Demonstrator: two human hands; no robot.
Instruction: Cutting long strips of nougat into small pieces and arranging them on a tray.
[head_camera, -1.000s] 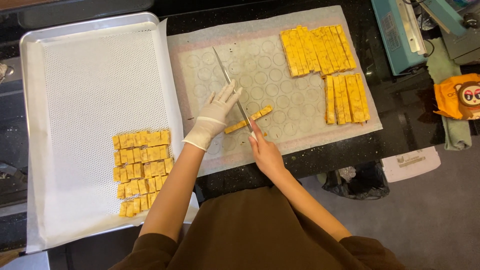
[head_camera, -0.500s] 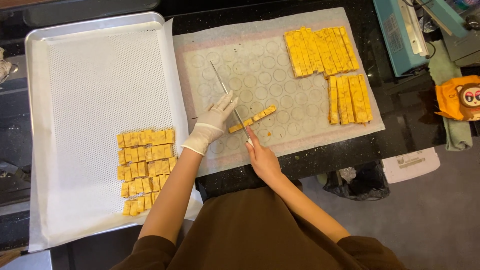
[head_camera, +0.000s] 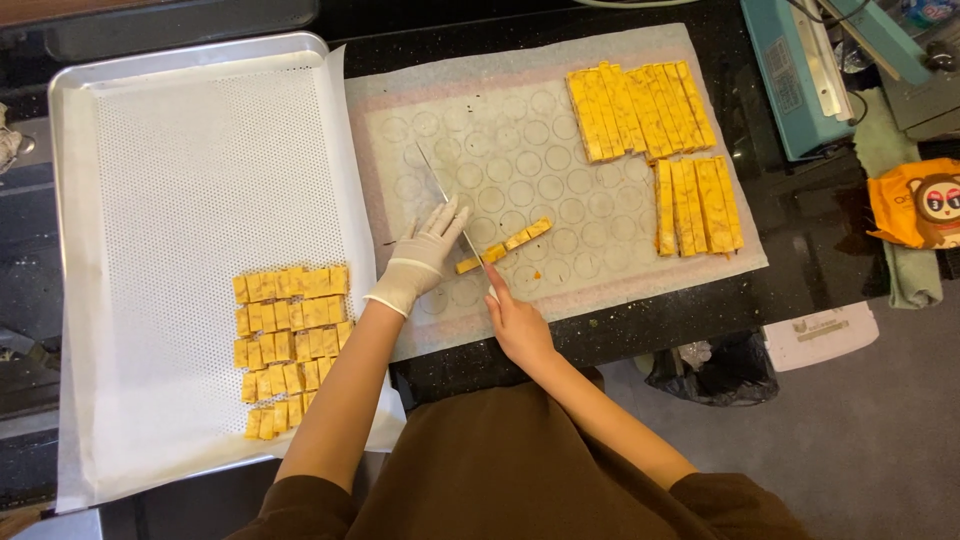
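Where the dark surface (head_camera: 800, 270) reaches its left edge, a metal baking tray (head_camera: 70, 200) lies lined with a perforated white mat (head_camera: 200, 180), and a block of small cut yellow pieces (head_camera: 290, 335) sits packed in rows near the tray's front right corner. Just right of the tray, a pale baking mat (head_camera: 520, 150) printed with circles lies on white paper across the middle of the surface. The left hand (head_camera: 425, 255), in a white glove, rests on this mat with its fingers stretched forward and held close together, the fingertips against the flat of a long knife (head_camera: 450, 205) whose blade runs toward the far edge. The right hand (head_camera: 515, 318), bare, is closed around the knife's handle near the front edge of the mat. A single yellow strip (head_camera: 505, 245) lies slantwise under the blade, touching it, between the two hands. Farther right, toward the mat's far right corner, uncut yellow strips (head_camera: 640, 110) lie side by side, with a second group of strips (head_camera: 697, 205) just in front of them. At the right edge stand a teal machine (head_camera: 800, 80) and an orange pouch (head_camera: 915, 205).
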